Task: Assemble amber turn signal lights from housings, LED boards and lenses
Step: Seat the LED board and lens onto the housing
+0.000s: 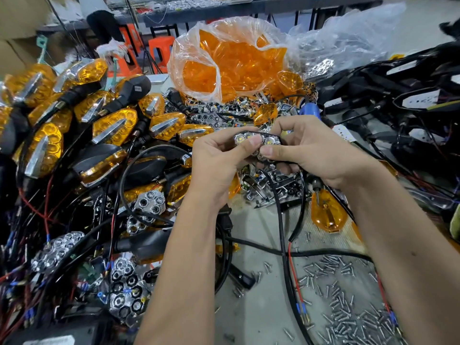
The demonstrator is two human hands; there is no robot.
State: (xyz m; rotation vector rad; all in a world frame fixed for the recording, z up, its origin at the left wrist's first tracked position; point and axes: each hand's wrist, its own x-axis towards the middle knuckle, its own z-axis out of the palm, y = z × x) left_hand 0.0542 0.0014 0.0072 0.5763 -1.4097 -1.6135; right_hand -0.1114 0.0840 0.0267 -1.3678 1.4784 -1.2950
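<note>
A: Reflector (257, 143), chrome, honeycomb cells, LEDs showing in them; held above the bench centre, both thumbs pressing its face. Left hand (219, 158) curls round its left end, right hand (308, 150) pinches the right end, fingers underneath. Black cable (281, 220) hangs from it down to the bench.

B: Step?

A: Judged: seating the LED board and reflector into a housing. Housing itself mostly hidden by fingers; cannot confirm.

B: Next move needs what?

A: Probably an amber lens. Loose lens (265, 113) lies just behind the hands; bag of lenses (236, 61) farther back. One hand must let go to reach. Screws (348, 307) scattered near right, likely for fastening.

B: Finished units?

A: Piled left (114, 125), lenses fitted.
</note>
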